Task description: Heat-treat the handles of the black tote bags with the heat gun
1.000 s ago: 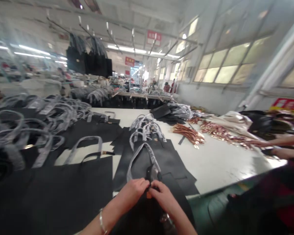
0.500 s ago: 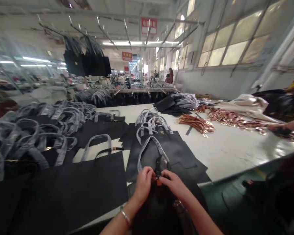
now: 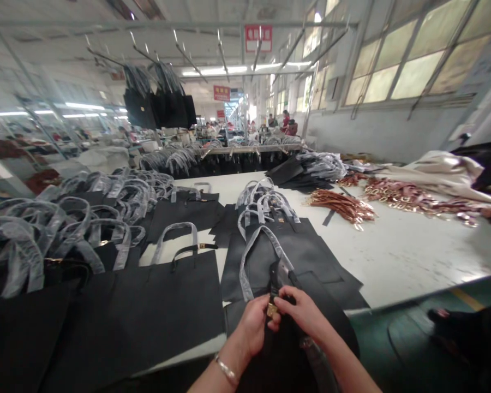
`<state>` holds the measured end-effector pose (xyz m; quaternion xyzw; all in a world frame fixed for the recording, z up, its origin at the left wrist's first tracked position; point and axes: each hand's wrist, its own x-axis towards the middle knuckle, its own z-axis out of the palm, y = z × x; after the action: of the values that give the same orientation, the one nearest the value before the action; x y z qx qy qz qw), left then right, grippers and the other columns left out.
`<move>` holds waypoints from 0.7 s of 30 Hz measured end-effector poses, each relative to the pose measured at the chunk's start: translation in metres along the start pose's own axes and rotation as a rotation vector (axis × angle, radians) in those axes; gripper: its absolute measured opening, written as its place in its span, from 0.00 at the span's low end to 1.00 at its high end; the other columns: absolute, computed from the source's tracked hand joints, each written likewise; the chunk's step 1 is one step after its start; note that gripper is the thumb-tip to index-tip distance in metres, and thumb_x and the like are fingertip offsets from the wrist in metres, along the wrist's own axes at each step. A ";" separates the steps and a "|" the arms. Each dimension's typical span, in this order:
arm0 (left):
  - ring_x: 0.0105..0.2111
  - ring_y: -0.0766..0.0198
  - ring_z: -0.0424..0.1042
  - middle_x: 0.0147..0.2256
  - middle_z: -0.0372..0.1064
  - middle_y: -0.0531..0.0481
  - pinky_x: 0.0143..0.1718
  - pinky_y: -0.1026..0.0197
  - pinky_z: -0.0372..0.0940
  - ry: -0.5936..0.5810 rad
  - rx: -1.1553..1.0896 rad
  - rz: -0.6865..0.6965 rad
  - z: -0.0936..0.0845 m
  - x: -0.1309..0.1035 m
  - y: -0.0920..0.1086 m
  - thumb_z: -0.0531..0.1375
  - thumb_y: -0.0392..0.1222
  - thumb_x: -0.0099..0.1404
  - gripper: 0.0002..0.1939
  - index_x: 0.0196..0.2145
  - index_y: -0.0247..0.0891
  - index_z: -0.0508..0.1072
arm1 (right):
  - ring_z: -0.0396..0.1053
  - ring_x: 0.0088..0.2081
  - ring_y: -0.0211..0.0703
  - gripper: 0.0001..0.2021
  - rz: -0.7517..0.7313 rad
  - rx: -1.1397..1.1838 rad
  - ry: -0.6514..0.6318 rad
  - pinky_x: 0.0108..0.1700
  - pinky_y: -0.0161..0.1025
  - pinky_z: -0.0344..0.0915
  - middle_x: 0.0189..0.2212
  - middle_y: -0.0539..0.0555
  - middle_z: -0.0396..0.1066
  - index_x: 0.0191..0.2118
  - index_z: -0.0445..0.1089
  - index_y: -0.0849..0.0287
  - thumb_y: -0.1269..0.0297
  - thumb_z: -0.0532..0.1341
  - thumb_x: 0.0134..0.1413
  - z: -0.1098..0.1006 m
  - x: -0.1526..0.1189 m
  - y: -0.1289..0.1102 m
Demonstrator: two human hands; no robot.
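Lower centre: left hand [image 3: 252, 325] and right hand [image 3: 306, 310] brought together above a black bag [image 3: 276, 360], nearly meeting at a gold-coloured clasp [image 3: 272, 310] on a short black strap [image 3: 274, 279]. Left fingers: closed on the clasp, one fingertip showing just below it. Right fingers: bent, thumb tip against strap and clasp; far side hidden, so cannot tell whether pinching. Silver-coloured bracelet [image 3: 226, 371] on left wrist. Just beyond the hands: film-wrapped handle [image 3: 246, 281], upright in a loop. Farther on: stack of black bags [image 3: 329, 251], overlapping, laid flat on the pale worktop [image 3: 396, 267]. To the left: large flat bag [image 3: 167, 305] with a gold-buckled strap [image 3: 187, 249] at its top edge; past it, crowded heap of wrapped handles [image 3: 28, 251]. To the right: bundle of brown straps [image 3: 340, 206], near a longer row of pinkish-brown straps [image 3: 409, 201] with gold-coloured metal ends. Background: black bags hanging from an overhead rack [image 3: 303, 34].
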<state>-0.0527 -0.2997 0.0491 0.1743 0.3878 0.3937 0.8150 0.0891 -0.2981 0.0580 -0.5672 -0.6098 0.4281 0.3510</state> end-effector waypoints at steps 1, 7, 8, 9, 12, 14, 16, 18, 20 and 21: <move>0.14 0.75 0.56 0.20 0.61 0.53 0.14 0.72 0.45 0.000 -0.029 -0.052 -0.001 0.001 0.001 0.52 0.37 0.66 0.10 0.29 0.30 0.68 | 0.71 0.36 0.47 0.12 -0.009 -0.014 0.000 0.43 0.39 0.65 0.27 0.50 0.75 0.29 0.73 0.57 0.53 0.61 0.49 0.000 -0.001 -0.001; 0.12 0.76 0.51 0.15 0.55 0.55 0.14 0.71 0.44 -0.096 0.061 -0.070 -0.022 0.030 -0.006 0.60 0.46 0.62 0.16 0.23 0.31 0.69 | 0.66 0.55 0.55 0.26 -0.107 -0.097 0.005 0.58 0.44 0.60 0.53 0.59 0.71 0.52 0.71 0.58 0.49 0.58 0.50 -0.022 0.006 0.020; 0.13 0.75 0.53 0.16 0.58 0.54 0.15 0.71 0.45 -0.100 0.069 -0.016 -0.024 0.036 -0.008 0.64 0.46 0.59 0.14 0.24 0.31 0.70 | 0.62 0.58 0.55 0.30 -0.140 -0.107 0.007 0.60 0.44 0.58 0.57 0.60 0.67 0.56 0.67 0.59 0.49 0.59 0.49 -0.030 0.009 0.027; 0.14 0.75 0.55 0.18 0.60 0.53 0.16 0.71 0.47 -0.101 0.063 0.035 -0.024 0.040 -0.011 0.67 0.44 0.55 0.13 0.26 0.31 0.71 | 0.59 0.61 0.55 0.34 -0.160 -0.104 0.034 0.60 0.43 0.57 0.59 0.60 0.64 0.60 0.63 0.60 0.49 0.60 0.49 -0.037 0.011 0.032; 0.17 0.74 0.59 0.20 0.63 0.53 0.19 0.70 0.52 -0.082 0.025 0.141 -0.017 0.044 -0.021 0.72 0.42 0.45 0.16 0.29 0.31 0.73 | 0.61 0.59 0.56 0.39 -0.150 -0.045 0.107 0.56 0.42 0.63 0.59 0.60 0.64 0.64 0.55 0.60 0.47 0.60 0.49 -0.058 0.003 0.036; 0.18 0.73 0.60 0.21 0.65 0.52 0.20 0.68 0.54 -0.003 0.011 0.235 -0.011 0.043 -0.027 0.73 0.43 0.42 0.20 0.31 0.31 0.74 | 0.69 0.52 0.56 0.40 -0.091 -0.001 0.075 0.49 0.41 0.69 0.55 0.61 0.69 0.66 0.53 0.60 0.46 0.60 0.50 -0.068 -0.012 0.029; 0.20 0.70 0.63 0.23 0.68 0.50 0.22 0.67 0.57 0.099 0.043 0.345 -0.007 0.039 -0.031 0.73 0.44 0.42 0.22 0.33 0.30 0.76 | 0.74 0.39 0.52 0.41 0.001 0.033 -0.008 0.38 0.40 0.71 0.44 0.59 0.75 0.67 0.49 0.61 0.46 0.59 0.53 -0.073 -0.032 0.017; 0.23 0.67 0.67 0.25 0.70 0.47 0.25 0.66 0.60 0.158 0.121 0.436 -0.005 0.035 -0.032 0.71 0.45 0.45 0.20 0.33 0.29 0.76 | 0.70 0.27 0.46 0.43 0.107 0.075 -0.098 0.28 0.38 0.67 0.29 0.53 0.75 0.68 0.44 0.64 0.46 0.58 0.54 -0.075 -0.051 0.004; 0.26 0.65 0.69 0.28 0.72 0.46 0.28 0.65 0.62 0.132 0.191 0.501 -0.005 0.030 -0.032 0.69 0.43 0.48 0.16 0.33 0.29 0.77 | 0.66 0.22 0.42 0.46 0.199 0.136 -0.159 0.25 0.37 0.63 0.23 0.49 0.70 0.68 0.42 0.65 0.45 0.60 0.51 -0.073 -0.066 -0.006; 0.29 0.63 0.70 0.30 0.74 0.45 0.31 0.64 0.63 0.089 0.207 0.524 -0.005 0.028 -0.031 0.68 0.42 0.50 0.15 0.34 0.30 0.77 | 0.64 0.21 0.40 0.47 0.236 0.166 -0.179 0.24 0.36 0.61 0.22 0.48 0.69 0.68 0.42 0.65 0.45 0.61 0.50 -0.072 -0.072 -0.010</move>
<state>-0.0304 -0.2974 0.0138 0.3334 0.4030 0.5565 0.6456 0.1585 -0.3606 0.0991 -0.5635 -0.5304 0.5642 0.2880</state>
